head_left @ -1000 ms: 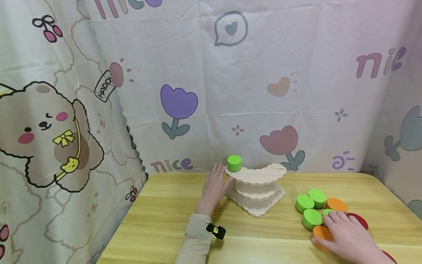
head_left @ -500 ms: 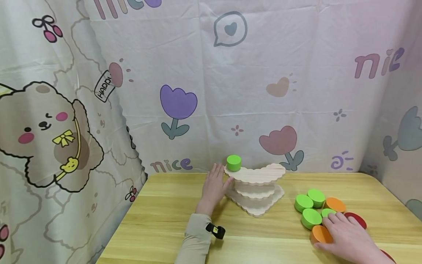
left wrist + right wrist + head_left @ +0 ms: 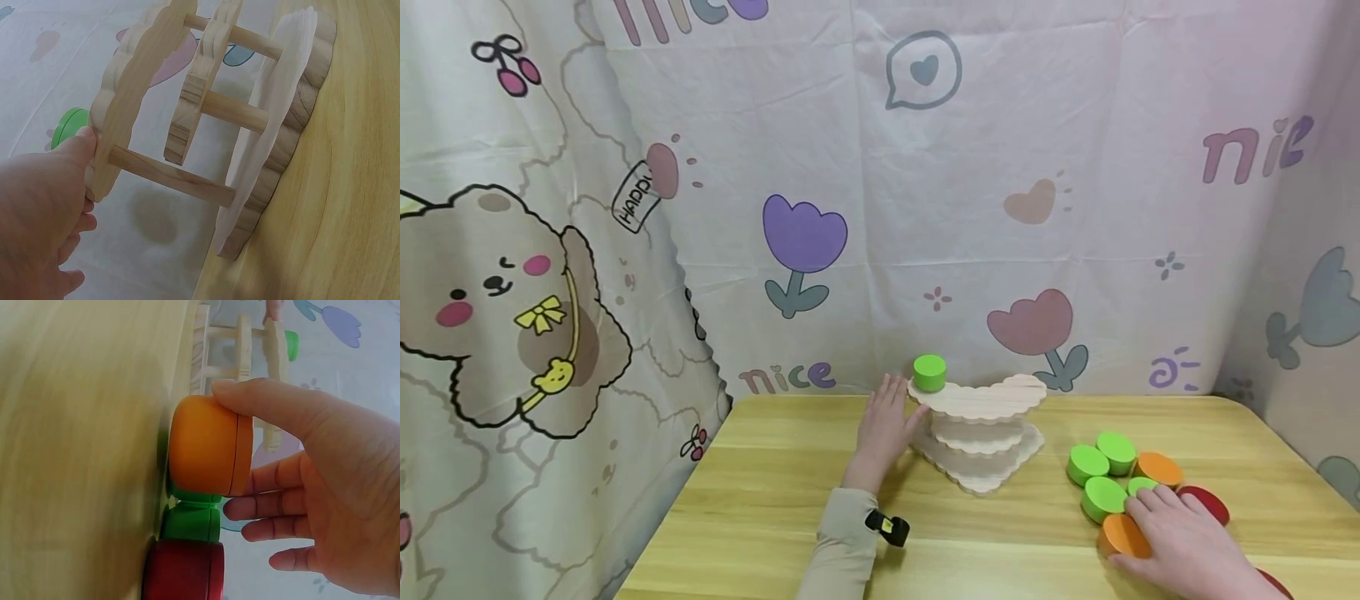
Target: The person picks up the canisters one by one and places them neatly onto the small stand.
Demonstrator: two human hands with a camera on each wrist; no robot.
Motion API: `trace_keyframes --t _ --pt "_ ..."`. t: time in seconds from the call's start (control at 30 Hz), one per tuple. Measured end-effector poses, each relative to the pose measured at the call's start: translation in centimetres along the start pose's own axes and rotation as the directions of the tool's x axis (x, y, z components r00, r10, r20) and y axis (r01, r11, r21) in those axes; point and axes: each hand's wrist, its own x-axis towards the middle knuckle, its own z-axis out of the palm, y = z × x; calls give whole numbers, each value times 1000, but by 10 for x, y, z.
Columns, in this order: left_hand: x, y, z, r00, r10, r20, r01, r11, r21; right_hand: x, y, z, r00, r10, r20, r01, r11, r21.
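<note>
- Head: left hand [image 3: 882, 432], fingers extended, touching a tiered wooden stand [image 3: 983, 403].
- Wrist views only: its dowels [image 3: 237, 111].
- Right wrist only: seam [image 3: 236, 453] on the orange cylinder [image 3: 201, 447] grasped by the right hand [image 3: 340, 481].

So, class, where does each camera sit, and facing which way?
Head: worn there, facing forward and down at the table; shows left hand, right hand, sleeve.
Left wrist: worn there, facing the stand; shows left hand.
Right wrist: worn there, facing the orange block; shows right hand, some left hand.
Shared by wrist views: stand, green block.
</note>
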Motion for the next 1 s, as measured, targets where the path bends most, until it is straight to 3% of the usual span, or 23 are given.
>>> trace_keyframes --t 0.5,0.73,1.0 --pt "-1 0 -1 1000 6 -10 -6 1000 -4 -1 -13 -8 990 -57 -131 57 998 -4" --pt "-1 -1 3 1000 9 -10 -9 1000 -12 4 -21 -10 987 -101 -126 105 994 29" --pt "1 -2 5 1000 6 -18 -6 1000 -4 19 -35 -15 948 -169 -270 170 985 -21"
